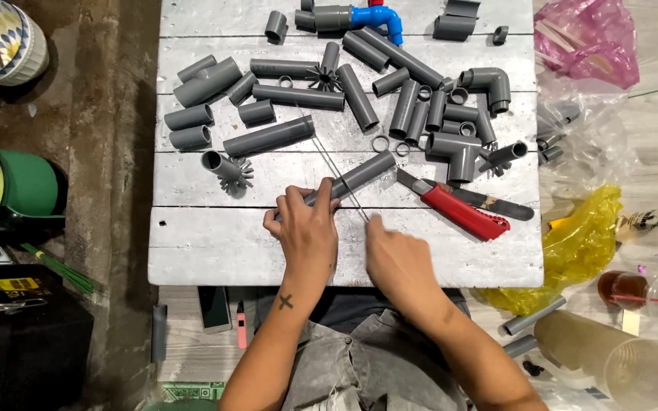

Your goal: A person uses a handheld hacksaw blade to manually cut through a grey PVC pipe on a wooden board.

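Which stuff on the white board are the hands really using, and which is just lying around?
In use:
- left hand gripping a grey pipe
- right hand pinching a thin wire that crosses the pipe

Lying about:
- red utility knife
- blue tap
- grey elbow fitting
- yellow plastic bag
- patterned cup

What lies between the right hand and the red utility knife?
Nothing: in the head view, only bare white board separates the right hand from the red utility knife.
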